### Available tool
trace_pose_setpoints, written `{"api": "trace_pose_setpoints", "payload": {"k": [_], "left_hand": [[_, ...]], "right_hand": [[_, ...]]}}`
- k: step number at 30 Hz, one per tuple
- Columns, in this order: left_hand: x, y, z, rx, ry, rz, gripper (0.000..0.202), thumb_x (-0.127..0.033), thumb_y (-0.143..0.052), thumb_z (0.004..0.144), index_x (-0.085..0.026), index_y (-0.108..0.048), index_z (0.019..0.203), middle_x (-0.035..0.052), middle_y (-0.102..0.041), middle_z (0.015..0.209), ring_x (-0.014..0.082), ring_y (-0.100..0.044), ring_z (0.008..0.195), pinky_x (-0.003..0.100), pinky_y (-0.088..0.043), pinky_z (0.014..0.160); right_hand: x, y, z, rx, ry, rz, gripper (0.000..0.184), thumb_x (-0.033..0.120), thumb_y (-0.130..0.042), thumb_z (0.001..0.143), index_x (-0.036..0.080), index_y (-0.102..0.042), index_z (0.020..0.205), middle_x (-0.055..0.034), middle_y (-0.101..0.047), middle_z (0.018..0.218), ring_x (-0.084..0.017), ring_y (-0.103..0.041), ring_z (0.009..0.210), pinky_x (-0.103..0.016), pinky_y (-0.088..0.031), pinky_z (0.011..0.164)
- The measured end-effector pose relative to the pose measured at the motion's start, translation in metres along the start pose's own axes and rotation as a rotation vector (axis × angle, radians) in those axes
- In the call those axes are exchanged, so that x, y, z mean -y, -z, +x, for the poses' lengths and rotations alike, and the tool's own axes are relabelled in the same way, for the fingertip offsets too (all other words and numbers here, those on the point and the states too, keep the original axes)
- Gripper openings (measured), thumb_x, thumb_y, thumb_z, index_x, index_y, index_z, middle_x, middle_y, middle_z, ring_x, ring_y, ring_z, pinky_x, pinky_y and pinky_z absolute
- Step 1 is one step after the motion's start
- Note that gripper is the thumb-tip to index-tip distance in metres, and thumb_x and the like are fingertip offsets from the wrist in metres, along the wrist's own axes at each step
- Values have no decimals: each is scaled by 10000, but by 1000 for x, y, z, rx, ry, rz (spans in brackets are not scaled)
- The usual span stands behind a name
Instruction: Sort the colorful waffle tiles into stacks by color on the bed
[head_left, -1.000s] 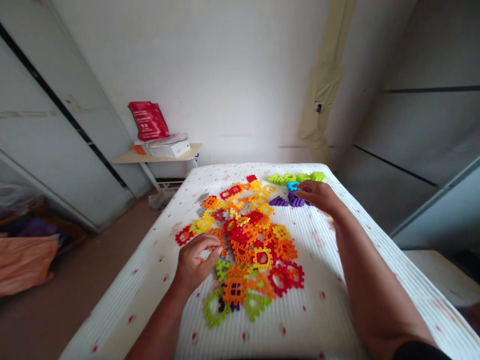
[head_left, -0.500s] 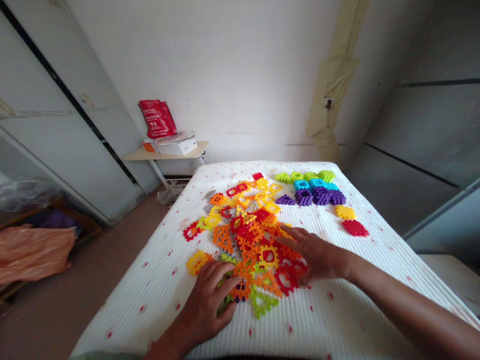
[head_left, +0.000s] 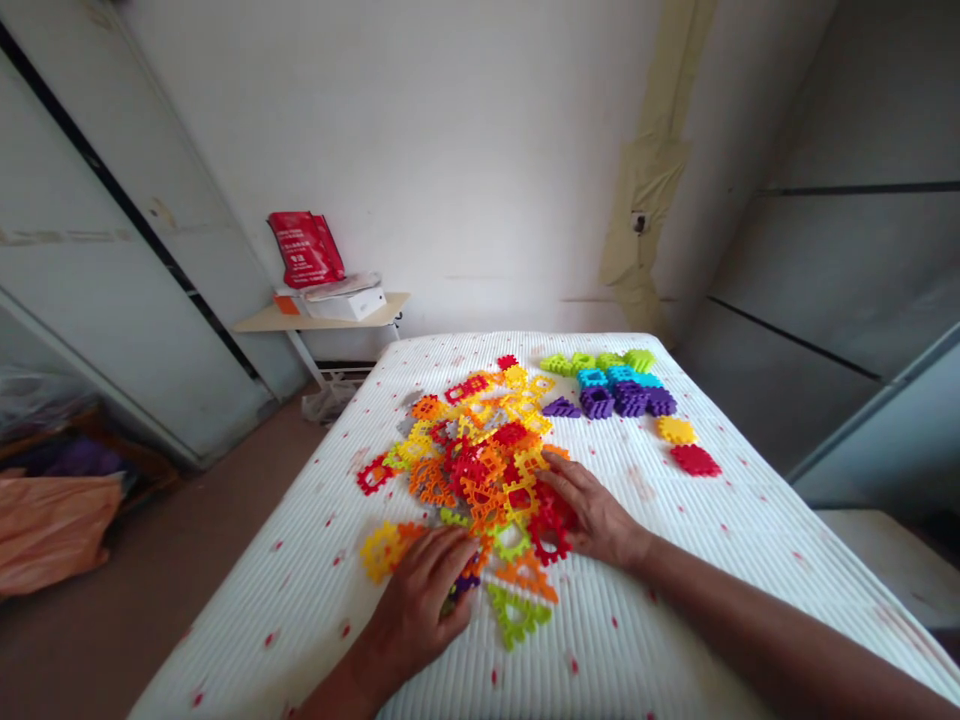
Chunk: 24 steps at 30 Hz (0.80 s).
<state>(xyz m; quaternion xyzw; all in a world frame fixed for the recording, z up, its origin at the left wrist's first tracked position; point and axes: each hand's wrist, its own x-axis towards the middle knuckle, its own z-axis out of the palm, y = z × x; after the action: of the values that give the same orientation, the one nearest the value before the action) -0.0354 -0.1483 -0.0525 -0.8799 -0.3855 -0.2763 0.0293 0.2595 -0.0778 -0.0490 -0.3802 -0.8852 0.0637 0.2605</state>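
Note:
A mixed pile of flat, notched plastic building pieces (head_left: 487,465) in red, orange, yellow and green lies on the bed. At its near left edge, my left hand (head_left: 424,595) curves over some pieces, its thumb apart from the fingers. A purple piece (head_left: 466,582) shows beside those fingertips; what lies under the palm is hidden. On the pile's right side rests my right hand (head_left: 600,515), fingers stretched over red and orange pieces. Close to it lies a red piece with a round hole (head_left: 551,540). A green triangle piece (head_left: 517,615) sits nearest me, between both hands.
Sorted rows stand at the far right: green pieces (head_left: 596,362), blue pieces (head_left: 621,374) and purple pieces (head_left: 630,398). A yellow square (head_left: 676,430) and a red square (head_left: 695,460) lie nearer. Beyond the bed's left side, a small table (head_left: 326,318) carries a red bag (head_left: 304,250).
My left hand has moved over the orange windowed piece, now mostly out of sight. A round-holed green piece shows more fully in the pile. The camera view has shifted slightly.

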Motion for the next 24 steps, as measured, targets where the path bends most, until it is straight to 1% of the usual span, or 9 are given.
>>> {"api": "trace_pose_setpoints", "payload": {"k": [2,4,7,10,12,16,20,22,24], "left_hand": [[2,-2,-2,-48,36,-48,491,-200,-531,803,-210,-483,1292,95,-619,1185,212,-559,1114,345,-447,973],[3,-3,-2,-81,119,-110,486,-200,-505,816,-216,-475,1301,93,-632,1175,205,-582,1091,335,-462,956],[5,-3,1,-115,339,-222,455,-255,-497,822,-211,-509,1275,97,-641,1170,223,-602,1073,356,-470,945],[5,-1,8,-194,577,-389,450,-309,-544,794,-207,-546,1232,99,-647,1163,243,-611,1055,373,-472,930],[5,0,13,-246,673,-492,462,-323,-558,787,-204,-537,1233,97,-651,1152,238,-620,1031,363,-482,900],[5,-2,23,-284,764,-612,497,-340,-545,805,-187,-480,1273,93,-663,1099,215,-632,976,329,-489,844],[6,-4,33,-387,828,-727,524,-362,-545,810,-195,-441,1295,102,-602,1210,211,-591,1067,330,-459,899],[6,-3,39,-428,858,-786,526,-375,-538,816,-196,-430,1298,106,-582,1237,211,-578,1091,328,-452,911],[5,-1,46,-445,883,-821,527,-385,-541,814,-195,-433,1294,106,-578,1240,212,-564,1112,325,-443,924]], "right_hand": [[1,-4,10,-26,2,17,637,468,-563,813,186,-403,1362,-184,-363,1419,-290,-374,1288,-472,-379,1016],[4,-8,20,-62,-10,40,573,456,-535,841,205,-426,1344,-168,-404,1395,-273,-413,1261,-462,-393,1012],[7,-12,38,-99,-37,59,509,432,-509,864,209,-456,1319,-156,-454,1356,-260,-463,1215,-455,-425,990],[10,-16,57,-111,-52,59,465,377,-510,868,214,-480,1302,-138,-478,1339,-253,-473,1200,-449,-436,978],[11,-18,69,-120,-71,59,447,347,-519,864,229,-493,1295,-118,-492,1329,-245,-478,1192,-439,-431,984],[11,-16,86,-153,-102,75,420,328,-492,883,242,-496,1295,-102,-505,1316,-229,-492,1168,-433,-420,986],[16,-4,87,-181,-106,60,398,380,-504,875,202,-549,1228,-117,-523,1293,-248,-470,1175,-450,-390,988],[24,3,84,-176,-80,42,417,433,-538,846,193,-576,1185,-119,-543,1269,-267,-462,1170,-471,-371,986],[37,7,79,-143,6,77,452,473,-576,809,197,-582,1167,-112,-570,1233,-266,-485,1137,-460,-379,965]]}}
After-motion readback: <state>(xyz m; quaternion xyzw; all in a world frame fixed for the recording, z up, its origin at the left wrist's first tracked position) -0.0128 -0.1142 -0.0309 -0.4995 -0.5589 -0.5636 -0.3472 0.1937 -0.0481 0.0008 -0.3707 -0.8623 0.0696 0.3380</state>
